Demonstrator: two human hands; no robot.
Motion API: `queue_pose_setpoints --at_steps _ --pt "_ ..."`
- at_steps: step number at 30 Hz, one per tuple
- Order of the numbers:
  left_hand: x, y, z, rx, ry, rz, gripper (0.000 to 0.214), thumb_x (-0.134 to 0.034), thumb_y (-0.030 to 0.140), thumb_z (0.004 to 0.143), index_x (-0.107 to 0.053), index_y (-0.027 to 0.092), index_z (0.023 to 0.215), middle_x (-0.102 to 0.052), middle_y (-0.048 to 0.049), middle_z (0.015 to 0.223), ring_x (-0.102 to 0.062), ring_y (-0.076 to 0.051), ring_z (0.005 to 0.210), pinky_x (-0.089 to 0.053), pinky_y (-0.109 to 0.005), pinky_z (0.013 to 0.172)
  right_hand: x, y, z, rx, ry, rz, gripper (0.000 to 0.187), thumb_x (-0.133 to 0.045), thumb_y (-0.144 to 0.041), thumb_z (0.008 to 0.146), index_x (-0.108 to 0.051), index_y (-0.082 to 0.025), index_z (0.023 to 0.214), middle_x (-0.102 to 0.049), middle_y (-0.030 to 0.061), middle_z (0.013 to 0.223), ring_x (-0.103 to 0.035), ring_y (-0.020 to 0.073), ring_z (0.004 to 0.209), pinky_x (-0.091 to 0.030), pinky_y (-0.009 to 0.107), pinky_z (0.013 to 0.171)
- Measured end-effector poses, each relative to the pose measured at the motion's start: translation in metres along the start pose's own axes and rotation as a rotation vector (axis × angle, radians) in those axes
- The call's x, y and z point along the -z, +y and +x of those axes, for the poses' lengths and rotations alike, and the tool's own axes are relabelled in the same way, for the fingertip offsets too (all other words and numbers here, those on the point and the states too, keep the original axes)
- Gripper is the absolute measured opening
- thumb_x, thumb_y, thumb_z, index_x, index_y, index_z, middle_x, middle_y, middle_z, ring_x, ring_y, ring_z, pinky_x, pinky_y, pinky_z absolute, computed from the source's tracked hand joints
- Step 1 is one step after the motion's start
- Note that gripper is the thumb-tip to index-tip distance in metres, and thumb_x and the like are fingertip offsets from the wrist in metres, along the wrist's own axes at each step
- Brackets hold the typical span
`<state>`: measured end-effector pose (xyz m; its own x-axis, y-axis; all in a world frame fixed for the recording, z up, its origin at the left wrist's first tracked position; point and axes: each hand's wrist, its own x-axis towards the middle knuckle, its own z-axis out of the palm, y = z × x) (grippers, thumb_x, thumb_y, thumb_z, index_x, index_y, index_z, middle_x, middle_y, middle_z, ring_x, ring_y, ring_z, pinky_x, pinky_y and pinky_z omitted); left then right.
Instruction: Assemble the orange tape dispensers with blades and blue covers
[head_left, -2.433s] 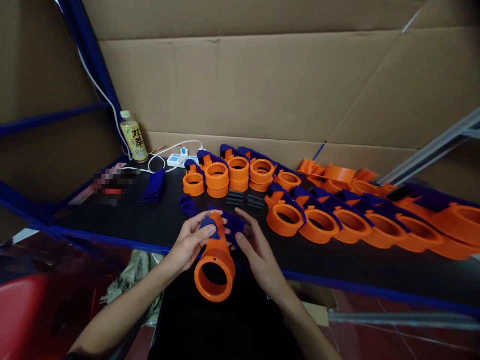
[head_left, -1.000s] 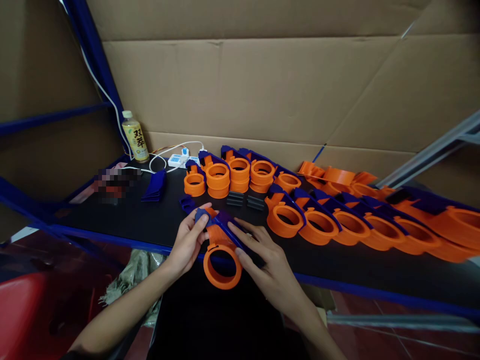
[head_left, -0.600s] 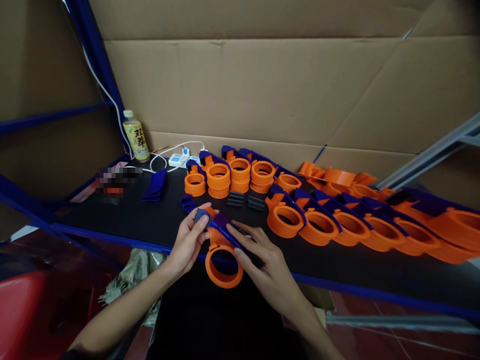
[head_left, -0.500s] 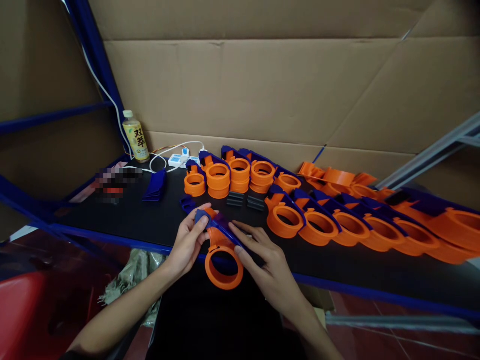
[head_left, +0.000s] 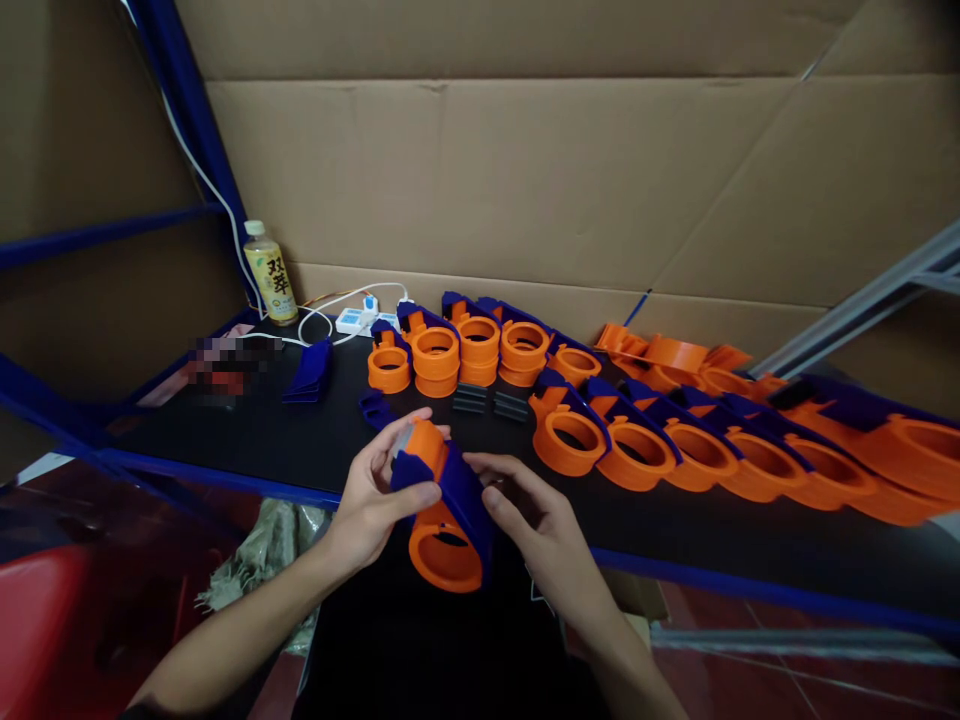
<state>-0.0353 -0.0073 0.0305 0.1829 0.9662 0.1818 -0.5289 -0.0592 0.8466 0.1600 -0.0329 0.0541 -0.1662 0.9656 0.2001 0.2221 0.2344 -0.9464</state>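
My left hand point(head_left: 375, 495) is wrapped round an orange ring part point(head_left: 442, 548) with a blue cover piece point(head_left: 465, 495) set on it, thumb on the blue end. My right hand point(head_left: 536, 515) presses its fingers against the blue cover from the right side. The part is lifted above the near edge of the black table point(head_left: 262, 440), its ring tilted toward me.
A row of finished orange-and-blue pieces point(head_left: 675, 445) runs to the right. Stacked orange rings point(head_left: 457, 350) stand behind, with two black blocks point(head_left: 491, 400), loose blue covers point(head_left: 309, 370), a power strip point(head_left: 356, 320) and a drink bottle point(head_left: 270, 272). Cardboard walls close the back.
The part has been lifted off the table and tipped toward me. The blue cover, earlier lying slantwise across the orange piece, now sits along it, with both hands closed round it.
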Motion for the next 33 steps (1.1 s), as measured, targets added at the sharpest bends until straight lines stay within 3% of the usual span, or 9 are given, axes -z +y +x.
queue_pose_setpoints --at_steps 2,5,13,23,25,28,30,33 --pt "-0.003 0.002 -0.006 0.006 -0.062 0.035 0.079 -0.086 0.018 0.067 -0.056 0.021 0.139 -0.066 -0.0147 0.131 -0.064 -0.031 0.116 -0.050 -0.037 0.100 -0.005 0.002 -0.001 -0.069 0.058 0.126 0.028 -0.066 -0.043 0.089 -0.069 -0.024 0.110 -0.070 0.0040 0.099 -0.064 0.0188 0.091 -0.051 0.029 0.081" --pt "-0.005 0.001 -0.011 0.013 -0.119 0.051 0.083 -0.086 0.018 0.066 -0.054 0.021 0.142 -0.068 -0.0152 0.128 -0.065 -0.032 0.115 -0.049 -0.039 0.101 -0.012 0.003 -0.002 -0.143 0.057 0.263 0.027 -0.068 -0.044 0.088 -0.068 -0.023 0.105 -0.069 0.0036 0.099 -0.063 0.0184 0.089 -0.050 0.028 0.079" --pt "-0.001 0.007 -0.011 -0.027 -0.237 0.069 0.082 -0.088 0.014 0.062 -0.058 0.025 0.138 -0.068 -0.0137 0.129 -0.063 -0.034 0.119 -0.049 -0.040 0.101 -0.013 -0.004 -0.005 -0.214 0.049 0.407 0.028 -0.073 -0.045 0.082 -0.066 -0.022 0.096 -0.065 0.0047 0.094 -0.061 0.0186 0.084 -0.048 0.026 0.068" --pt "-0.005 0.016 -0.013 0.026 -0.258 0.093 0.082 -0.090 0.012 0.057 -0.063 0.022 0.134 -0.069 -0.0152 0.125 -0.065 -0.037 0.116 -0.048 -0.045 0.103 -0.009 -0.005 -0.003 -0.200 -0.047 0.406 0.030 -0.071 -0.050 0.082 -0.061 -0.023 0.087 -0.068 0.0076 0.111 -0.063 0.0260 0.109 -0.052 0.034 0.085" --pt "-0.007 0.012 -0.013 0.002 -0.204 0.093 0.081 -0.089 0.012 0.059 -0.062 0.022 0.134 -0.069 -0.0147 0.126 -0.064 -0.035 0.117 -0.048 -0.043 0.103 -0.009 -0.004 -0.001 -0.161 -0.008 0.313 0.026 -0.067 -0.048 0.087 -0.064 -0.023 0.091 -0.068 0.0072 0.110 -0.063 0.0258 0.110 -0.051 0.037 0.090" --pt "-0.011 0.004 -0.011 -0.025 -0.034 0.049 0.075 -0.087 0.014 0.065 -0.060 0.023 0.135 -0.067 -0.0138 0.131 -0.062 -0.033 0.121 -0.048 -0.040 0.104 -0.009 -0.003 -0.007 0.015 0.107 -0.034 0.025 -0.057 -0.044 0.094 -0.069 -0.027 0.109 -0.064 0.0076 0.116 -0.060 0.0257 0.115 -0.046 0.043 0.102" --pt "-0.014 0.001 -0.008 -0.042 0.105 -0.005 0.072 -0.085 0.017 0.069 -0.059 0.024 0.135 -0.064 -0.0125 0.135 -0.060 -0.032 0.125 -0.047 -0.039 0.106 -0.012 -0.004 -0.018 0.155 0.135 -0.312 0.043 -0.059 -0.047 0.093 -0.061 -0.031 0.132 -0.057 0.0097 0.130 -0.054 0.0293 0.123 -0.043 0.047 0.107" --pt "-0.015 -0.001 -0.005 -0.052 0.231 -0.076 0.062 -0.082 0.023 0.074 -0.060 0.026 0.132 -0.065 -0.0101 0.134 -0.057 -0.030 0.130 -0.045 -0.039 0.110 -0.018 -0.004 -0.036 0.321 0.094 -0.626 0.087 -0.073 -0.049 0.082 -0.031 -0.031 0.156 -0.047 0.0127 0.145 -0.047 0.0364 0.130 -0.044 0.054 0.107"
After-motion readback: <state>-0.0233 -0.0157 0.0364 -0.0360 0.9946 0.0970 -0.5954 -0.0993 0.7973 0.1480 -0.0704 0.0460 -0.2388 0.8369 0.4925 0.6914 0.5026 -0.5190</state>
